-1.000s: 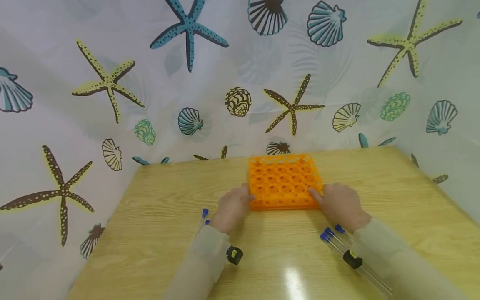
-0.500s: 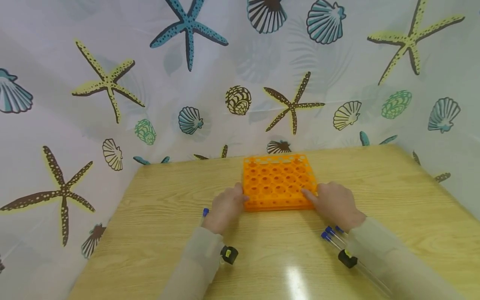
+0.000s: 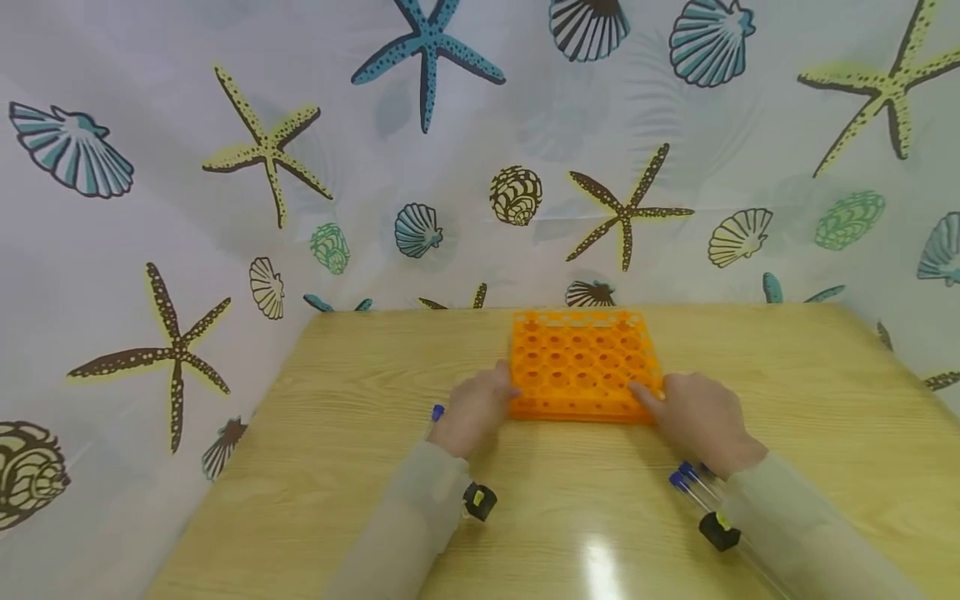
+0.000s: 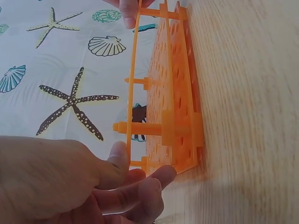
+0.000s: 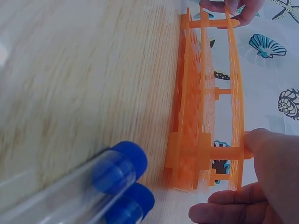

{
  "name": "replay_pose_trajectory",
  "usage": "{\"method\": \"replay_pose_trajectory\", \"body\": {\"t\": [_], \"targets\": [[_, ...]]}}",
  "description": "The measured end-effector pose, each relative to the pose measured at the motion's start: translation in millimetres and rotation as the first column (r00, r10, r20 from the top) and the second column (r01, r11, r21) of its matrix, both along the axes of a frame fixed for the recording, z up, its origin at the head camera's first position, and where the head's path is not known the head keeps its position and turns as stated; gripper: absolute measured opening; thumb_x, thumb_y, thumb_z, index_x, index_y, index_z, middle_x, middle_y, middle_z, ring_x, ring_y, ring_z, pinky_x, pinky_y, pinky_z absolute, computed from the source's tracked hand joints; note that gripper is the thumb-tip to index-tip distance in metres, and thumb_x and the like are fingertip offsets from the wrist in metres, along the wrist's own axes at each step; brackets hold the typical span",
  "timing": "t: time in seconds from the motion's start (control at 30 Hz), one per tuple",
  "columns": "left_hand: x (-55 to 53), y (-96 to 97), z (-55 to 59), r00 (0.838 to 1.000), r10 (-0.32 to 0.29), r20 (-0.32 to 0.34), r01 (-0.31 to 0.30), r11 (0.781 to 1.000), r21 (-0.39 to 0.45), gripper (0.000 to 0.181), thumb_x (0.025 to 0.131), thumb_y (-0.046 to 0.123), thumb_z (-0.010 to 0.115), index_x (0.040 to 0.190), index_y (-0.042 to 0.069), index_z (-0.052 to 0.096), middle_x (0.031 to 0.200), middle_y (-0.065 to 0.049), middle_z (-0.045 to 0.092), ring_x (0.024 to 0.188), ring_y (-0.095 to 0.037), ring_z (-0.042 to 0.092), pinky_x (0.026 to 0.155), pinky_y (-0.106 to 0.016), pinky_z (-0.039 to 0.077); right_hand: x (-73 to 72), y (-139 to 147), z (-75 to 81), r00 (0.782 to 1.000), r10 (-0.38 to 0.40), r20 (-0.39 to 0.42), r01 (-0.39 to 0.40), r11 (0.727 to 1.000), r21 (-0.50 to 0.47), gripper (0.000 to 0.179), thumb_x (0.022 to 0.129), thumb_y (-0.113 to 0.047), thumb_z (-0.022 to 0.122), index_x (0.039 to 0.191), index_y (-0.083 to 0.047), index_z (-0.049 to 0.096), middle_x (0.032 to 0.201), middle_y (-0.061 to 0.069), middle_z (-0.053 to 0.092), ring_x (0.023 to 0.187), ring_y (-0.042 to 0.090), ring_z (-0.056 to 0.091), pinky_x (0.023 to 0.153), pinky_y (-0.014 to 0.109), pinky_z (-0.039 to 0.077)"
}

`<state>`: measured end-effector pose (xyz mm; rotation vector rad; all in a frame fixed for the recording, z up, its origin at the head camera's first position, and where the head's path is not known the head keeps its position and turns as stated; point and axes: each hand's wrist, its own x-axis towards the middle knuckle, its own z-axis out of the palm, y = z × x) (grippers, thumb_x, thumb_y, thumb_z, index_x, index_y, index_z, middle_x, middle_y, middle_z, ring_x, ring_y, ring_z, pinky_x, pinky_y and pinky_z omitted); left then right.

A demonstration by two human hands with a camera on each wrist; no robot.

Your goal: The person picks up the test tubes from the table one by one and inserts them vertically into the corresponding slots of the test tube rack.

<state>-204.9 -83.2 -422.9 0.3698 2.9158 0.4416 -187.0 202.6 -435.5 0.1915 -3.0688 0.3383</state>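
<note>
An orange test tube rack [image 3: 581, 367], with several rows of round holes, stands on the wooden table. My left hand [image 3: 478, 408] grips its left end. In the left wrist view the thumb [image 4: 114, 163] presses the upper plate's edge and the fingers curl beside the lower tiers. My right hand [image 3: 701, 417] holds the opposite end, its thumb on the top plate and its fingers [image 5: 233, 205] low at the side. No tubes show in the holes. Blue-capped clear test tubes [image 5: 117, 165] lie close by the right hand, partly hidden under the forearm in the head view.
Left of the left hand, another blue cap [image 3: 438, 412] shows, its tube mostly behind the arm. The wooden table [image 3: 360, 358] reaches back to a white curtain [image 3: 465, 267] printed with starfish and shells, which also hangs along both sides.
Both hands have shifted the rack slightly to the left across the table, keeping their hold on its ends. The head view has turned a little to the left.
</note>
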Motion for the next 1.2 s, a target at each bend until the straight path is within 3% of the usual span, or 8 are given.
{"method": "replay_pose_trajectory", "body": {"t": [0.17,0.27,0.4,0.57,0.8,0.9,1.07,1.2], "targets": [[-0.7,5.4,2.4,0.999,0.031,0.041,-0.031,1.0,0.001,0.029,0.104,0.031,0.049,0.117,0.005,0.051,0.079,-0.005,0.061,0.066,-0.019,0.057,0.063,-0.035,0.05,1.4,3,-1.0,0.999,0.004,-0.032,-0.004,1.0,-0.003,0.059,0.1,-0.052,0.048,0.057,-0.011,0.045,0.051,-0.002,0.03,0.04,0.017,0.039,0.036,0.027,0.028],[-0.1,7.1,3.5,0.999,0.033,0.025,-0.033,0.999,-0.024,0.033,0.104,0.031,0.048,0.124,0.004,0.05,0.09,-0.01,0.066,0.075,-0.022,0.064,0.067,-0.037,0.054,1.5,4,-1.8,0.999,0.007,-0.047,-0.007,1.0,0.0,0.059,0.1,-0.052,0.049,0.057,-0.011,0.044,0.051,-0.002,0.029,0.04,0.016,0.038,0.035,0.026,0.028],[2.2,5.8,3.7,1.0,-0.022,-0.018,0.023,1.0,0.006,0.033,0.104,0.024,0.05,0.131,0.006,0.046,0.103,-0.011,0.069,0.082,-0.02,0.067,0.074,-0.035,0.056,1.3,4,-3.1,0.999,0.004,-0.049,-0.004,1.0,0.003,0.059,0.1,-0.052,0.049,0.057,-0.011,0.043,0.05,-0.003,0.028,0.04,0.015,0.036,0.035,0.026,0.028],[3.5,-0.5,1.4,0.993,-0.11,-0.03,0.112,0.992,0.051,0.016,0.104,0.011,0.05,0.119,0.008,0.05,0.089,-0.005,0.065,0.069,-0.014,0.058,0.065,-0.027,0.051,1.2,1,-3.9,1.0,-0.011,-0.015,0.011,0.999,-0.032,0.059,0.099,-0.054,0.049,0.058,-0.012,0.042,0.052,-0.003,0.029,0.042,0.014,0.034,0.038,0.027,0.029],[0.2,-5.7,-4.2,0.983,-0.151,-0.1,0.149,0.988,-0.025,0.036,0.103,0.018,0.053,0.134,0.0,0.049,0.107,-0.013,0.069,0.093,-0.024,0.069,0.079,-0.034,0.057,1.2,-9,-3.1,0.999,-0.01,-0.037,0.01,1.0,0.01,0.062,0.099,-0.057,0.047,0.053,-0.016,0.036,0.05,-0.004,0.026,0.041,0.012,0.031,0.037,0.025,0.022],[0.4,-7.2,-7.5,0.966,-0.18,-0.186,0.176,0.984,-0.037,0.037,0.101,0.028,0.056,0.126,0.001,0.052,0.096,-0.011,0.07,0.087,-0.024,0.069,0.076,-0.034,0.058,1.2,-9,-2.2,0.999,-0.02,-0.049,0.021,0.999,0.037,0.064,0.099,-0.058,0.046,0.052,-0.016,0.034,0.049,-0.004,0.025,0.041,0.012,0.031,0.037,0.025,0.021],[2.2,-8.7,-12.3,0.916,-0.228,-0.33,0.218,0.974,-0.066,0.036,0.097,0.036,0.06,0.11,0.003,0.055,0.073,-0.003,0.059,0.062,-0.014,0.057,0.058,-0.028,0.051,0.1,-9,-2.4,0.999,-0.026,-0.046,0.028,0.999,0.035,0.064,0.099,-0.057,0.047,0.052,-0.016,0.033,0.048,-0.004,0.025,0.041,0.012,0.03,0.037,0.025,0.021],[2.2,-7.7,-12.3,0.924,-0.206,-0.324,0.183,0.978,-0.098,0.042,0.096,0.039,0.06,0.114,0.001,0.056,0.074,-0.004,0.059,0.063,-0.014,0.058,0.06,-0.029,0.053,-1.6,-11,-5.0,0.998,-0.023,-0.054,0.024,1.0,0.019,0.064,0.098,-0.057,0.048,0.052,-0.017,0.03,0.049,-0.005,0.023,0.042,0.011,0.025,0.037,0.025,0.021]]}}
